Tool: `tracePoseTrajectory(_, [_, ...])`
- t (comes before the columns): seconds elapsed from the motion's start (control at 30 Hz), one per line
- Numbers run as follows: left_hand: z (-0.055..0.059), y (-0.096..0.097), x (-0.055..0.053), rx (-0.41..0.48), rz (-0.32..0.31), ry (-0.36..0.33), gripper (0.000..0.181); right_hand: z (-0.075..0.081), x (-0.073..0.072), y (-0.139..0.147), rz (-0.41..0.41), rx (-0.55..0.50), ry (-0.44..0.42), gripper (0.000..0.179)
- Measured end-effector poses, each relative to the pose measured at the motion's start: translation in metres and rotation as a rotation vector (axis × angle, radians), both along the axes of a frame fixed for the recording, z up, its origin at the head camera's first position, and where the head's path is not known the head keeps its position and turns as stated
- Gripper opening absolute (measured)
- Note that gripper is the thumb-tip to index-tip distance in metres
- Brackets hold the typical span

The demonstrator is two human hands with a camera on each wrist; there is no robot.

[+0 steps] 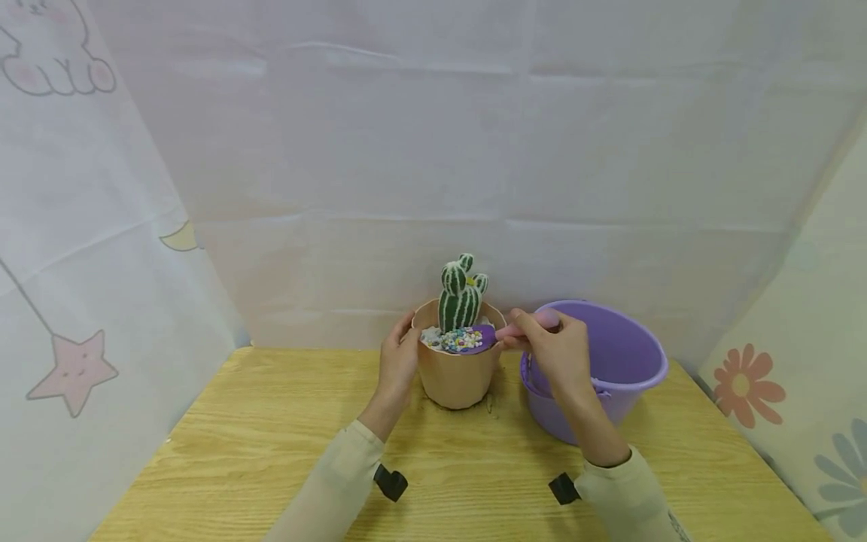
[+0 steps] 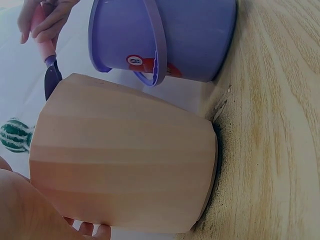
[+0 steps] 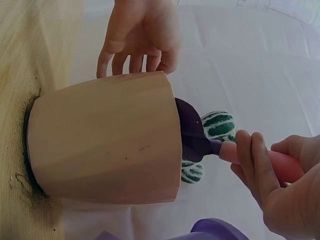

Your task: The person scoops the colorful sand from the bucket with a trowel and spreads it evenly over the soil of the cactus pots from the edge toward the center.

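Note:
A peach flowerpot (image 1: 457, 380) stands on the table with a green-and-white knitted-looking cactus (image 1: 459, 310) in it. My left hand (image 1: 400, 357) rests against the pot's left side near the rim, its fingers reaching along the wall in the right wrist view. My right hand (image 1: 558, 350) grips the pink handle of a small trowel (image 3: 280, 165). Its purple blade (image 3: 192, 132) lies over the pot's opening, beside the cactus. Small multicoloured pebbles (image 1: 460, 340) show on the blade and around the cactus base; pale material lies at the left inside the rim.
A purple bucket (image 1: 626, 354) with a folded-down handle stands to the right of the pot, partly behind my right hand. Dark crumbs (image 2: 222, 112) lie on the wooden table (image 1: 271, 421) around the pot's base. A pale cloth (image 1: 379, 150) hangs behind.

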State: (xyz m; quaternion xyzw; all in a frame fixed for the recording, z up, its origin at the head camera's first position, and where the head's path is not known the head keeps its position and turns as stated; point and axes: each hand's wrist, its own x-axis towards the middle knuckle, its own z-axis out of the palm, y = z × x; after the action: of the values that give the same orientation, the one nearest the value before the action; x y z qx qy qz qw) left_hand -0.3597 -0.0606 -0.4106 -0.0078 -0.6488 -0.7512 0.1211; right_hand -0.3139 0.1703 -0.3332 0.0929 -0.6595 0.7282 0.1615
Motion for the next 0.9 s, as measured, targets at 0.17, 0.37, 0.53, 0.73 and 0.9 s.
tracePoseTrajectory(0.17, [0.000, -0.001, 0.001, -0.002, -0.013, 0.000, 0.050, 0.000, 0.001, 0.001, 0.009, 0.013, 0.018, 0.032])
tracePoseTrajectory(0.37, [0.001, -0.001, 0.001, 0.000, 0.002, -0.006, 0.049, 0.003, 0.002, 0.004, -0.005, 0.008, 0.028, 0.035])
tracePoseTrajectory(0.53, [0.001, -0.001, -0.001, 0.003, 0.008, 0.002, 0.049, 0.004, 0.002, 0.006, -0.038, 0.040, 0.047, 0.035])
tracePoseTrajectory(0.73, [0.002, -0.003, -0.002, -0.001, -0.023, -0.008, 0.051, 0.006, 0.001, 0.007, -0.112, 0.101, 0.081, 0.035])
tracePoseTrajectory(0.9, [0.002, -0.003, 0.000, 0.003, -0.027, 0.002, 0.050, 0.007, 0.001, 0.011, -0.168, 0.150, 0.119, 0.032])
